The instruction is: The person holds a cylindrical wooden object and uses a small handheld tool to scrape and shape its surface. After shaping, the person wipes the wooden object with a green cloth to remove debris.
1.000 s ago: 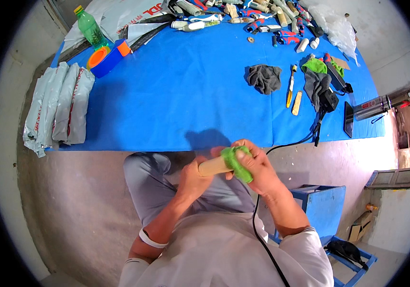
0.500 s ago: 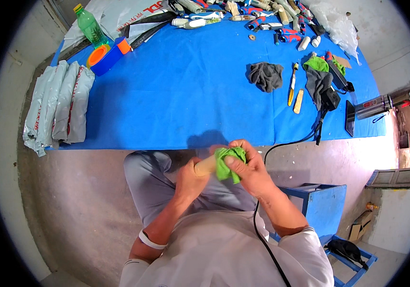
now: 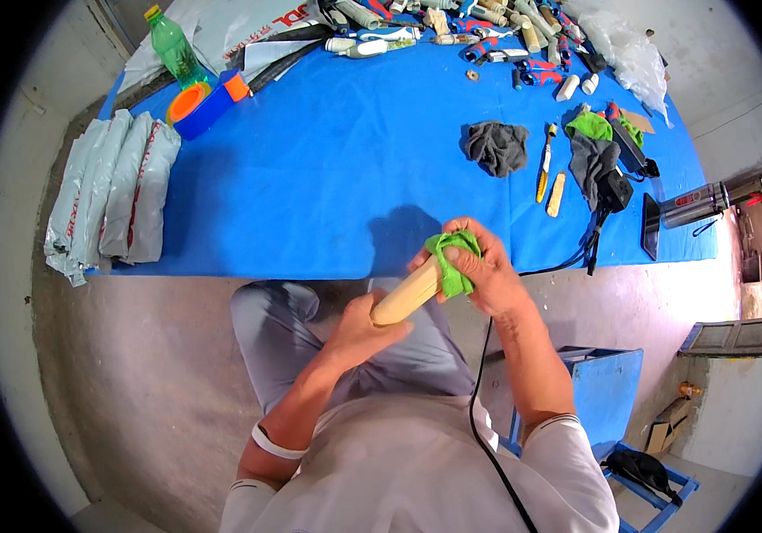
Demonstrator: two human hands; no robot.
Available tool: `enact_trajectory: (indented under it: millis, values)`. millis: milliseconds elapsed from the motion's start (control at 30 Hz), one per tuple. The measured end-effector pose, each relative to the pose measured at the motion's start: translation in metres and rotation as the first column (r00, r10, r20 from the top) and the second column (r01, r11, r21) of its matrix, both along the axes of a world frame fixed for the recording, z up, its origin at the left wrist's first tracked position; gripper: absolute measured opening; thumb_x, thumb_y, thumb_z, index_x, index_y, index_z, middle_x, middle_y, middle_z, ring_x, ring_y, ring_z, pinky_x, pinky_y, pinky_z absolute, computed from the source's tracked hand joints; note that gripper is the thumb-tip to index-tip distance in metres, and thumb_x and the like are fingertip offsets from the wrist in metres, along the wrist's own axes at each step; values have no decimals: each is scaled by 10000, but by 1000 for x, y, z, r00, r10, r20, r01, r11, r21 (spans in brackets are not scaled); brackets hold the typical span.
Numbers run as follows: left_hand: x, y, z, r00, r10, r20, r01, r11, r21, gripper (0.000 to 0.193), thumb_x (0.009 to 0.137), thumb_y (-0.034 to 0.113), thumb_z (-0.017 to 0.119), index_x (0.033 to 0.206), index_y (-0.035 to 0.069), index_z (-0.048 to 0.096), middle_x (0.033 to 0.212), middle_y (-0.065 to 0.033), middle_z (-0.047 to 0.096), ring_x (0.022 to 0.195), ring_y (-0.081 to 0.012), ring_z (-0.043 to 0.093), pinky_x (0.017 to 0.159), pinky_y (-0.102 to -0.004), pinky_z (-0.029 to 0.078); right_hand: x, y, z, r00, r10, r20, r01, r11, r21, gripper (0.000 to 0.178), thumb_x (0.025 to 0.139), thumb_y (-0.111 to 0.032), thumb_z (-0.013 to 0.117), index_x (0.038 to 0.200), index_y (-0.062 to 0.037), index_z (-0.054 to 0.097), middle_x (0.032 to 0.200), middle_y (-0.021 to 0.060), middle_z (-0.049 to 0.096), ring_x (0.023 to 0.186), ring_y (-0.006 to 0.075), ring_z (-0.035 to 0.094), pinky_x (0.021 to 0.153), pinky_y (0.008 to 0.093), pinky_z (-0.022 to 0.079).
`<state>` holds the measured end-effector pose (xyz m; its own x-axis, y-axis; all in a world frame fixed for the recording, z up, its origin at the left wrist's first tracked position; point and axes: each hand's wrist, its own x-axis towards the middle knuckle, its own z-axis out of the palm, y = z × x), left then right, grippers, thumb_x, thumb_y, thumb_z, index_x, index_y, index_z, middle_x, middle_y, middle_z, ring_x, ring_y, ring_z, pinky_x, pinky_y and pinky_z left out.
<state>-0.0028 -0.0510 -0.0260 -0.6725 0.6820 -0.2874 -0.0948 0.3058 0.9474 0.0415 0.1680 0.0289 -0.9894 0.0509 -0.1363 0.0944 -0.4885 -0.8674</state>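
Observation:
My left hand (image 3: 356,332) is closed around the lower end of a pale yellow, wood-like tapered cylinder (image 3: 408,297), tilted up to the right over my lap. At its upper end, my right hand (image 3: 491,274) pinches a bright green cloth (image 3: 454,258) that wraps that end and hides it. Both hands are just off the front edge of the blue-covered table (image 3: 328,178).
Bagged parcels (image 3: 119,191), a green bottle (image 3: 174,49) and a blue-and-orange tape dispenser (image 3: 208,111) stand left. A grey cloth (image 3: 496,147), toothbrush (image 3: 545,164) and wooden stick (image 3: 556,194) lie right. Tube-like pieces (image 3: 523,35) pile up behind. A black cable (image 3: 479,391) crosses my right side.
The right hand and green cloth have moved up and to the right along the cylinder, baring more of it. The left hand keeps its grip on the lower end.

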Motion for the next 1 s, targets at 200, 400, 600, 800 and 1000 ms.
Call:
enact_trajectory:
  millis: [200,400,600,800,1000]
  values:
    - [-3,21,17,957,39,287,-41,999,-2,274,858,252,728,941,15,619,760,-3,566,672,-96,509,576,-292,415,-41,23,-7,999,3,-44,5,983,182,291,1001,-227,609,1206,-44,515,1094,166,686,1025,230,672,768,327,571]
    - [-8,37,14,883,223,412,-211,975,-74,222,921,240,698,894,51,585,659,33,487,528,-43,414,426,-220,309,-59,28,-37,912,-201,-359,403,608,684,193,949,-180,672,1068,-28,662,950,73,651,859,200,603,761,304,482]
    - [-10,41,22,873,240,423,-202,970,-135,204,925,224,684,892,49,586,656,29,479,523,-42,405,425,-215,303,-62,10,-43,865,-261,-429,501,488,715,293,847,-84,789,1103,-38,653,907,53,612,771,151,550,689,292,466]
    - [-12,43,24,862,242,445,-197,970,-146,200,913,216,683,863,57,572,642,31,468,510,-39,386,422,-224,296,-26,-23,-38,856,-16,-517,485,371,792,238,781,-67,804,1000,-61,710,899,99,660,816,242,620,710,327,506]
    - [-8,46,25,880,264,394,-210,962,-176,184,905,202,674,840,71,562,636,39,466,491,-37,384,412,-232,286,-31,-8,-31,896,-44,-443,424,383,820,144,790,-57,785,927,-54,744,916,108,674,840,256,635,707,333,510]
